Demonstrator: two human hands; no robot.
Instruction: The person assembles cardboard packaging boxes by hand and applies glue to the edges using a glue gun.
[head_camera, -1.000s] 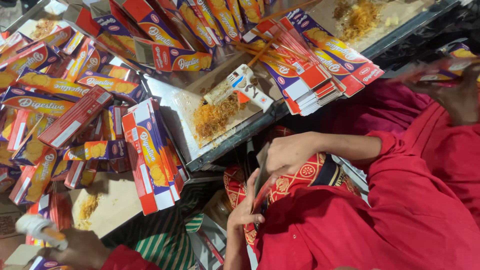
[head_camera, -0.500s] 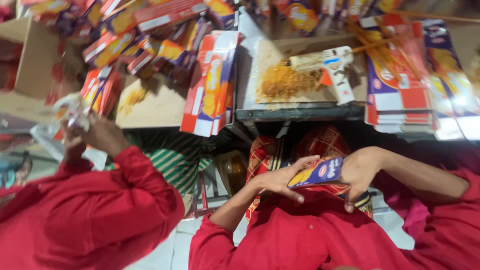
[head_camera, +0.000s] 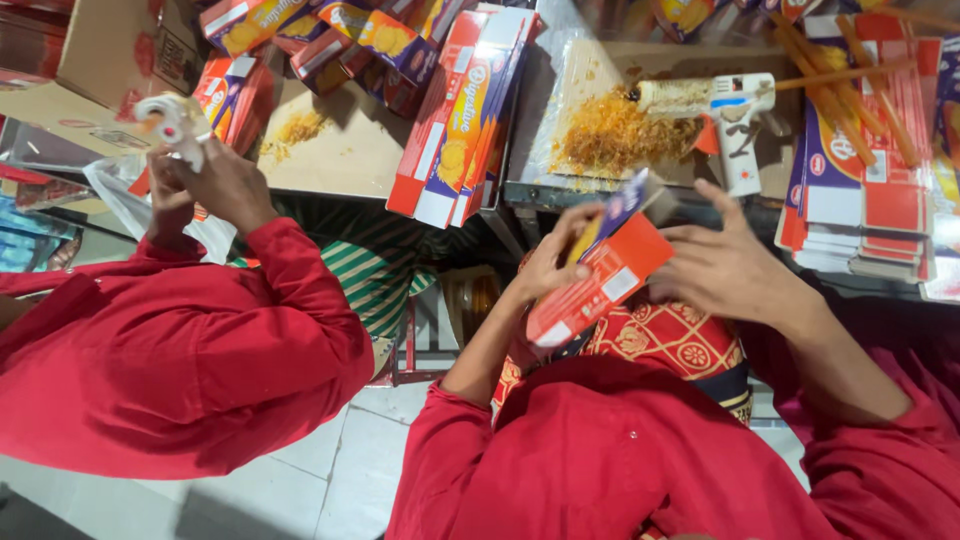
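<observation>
I held a red and blue carton (head_camera: 600, 265) between both hands, tilted, just above my lap and in front of the table (head_camera: 520, 195) edge. My left hand (head_camera: 545, 262) gripped its left side, fingers curled around the upper end and thumb pressed on the red face. My right hand (head_camera: 730, 265) lay against the carton's right end, fingers spread and only partly closed, the fingertips touching the open grey flap at the top.

On the table just beyond sat a white glue gun (head_camera: 725, 115), its nozzle resting by a heap of dried yellow glue strands (head_camera: 620, 130) on a plastic sheet. Flat carton blanks (head_camera: 865, 190) were stacked to the right, and more upright cartons (head_camera: 465, 110) leaned to the left. Beside me, a co-worker's hands (head_camera: 200, 180) in red sleeves held a small white tool (head_camera: 170, 120).
</observation>
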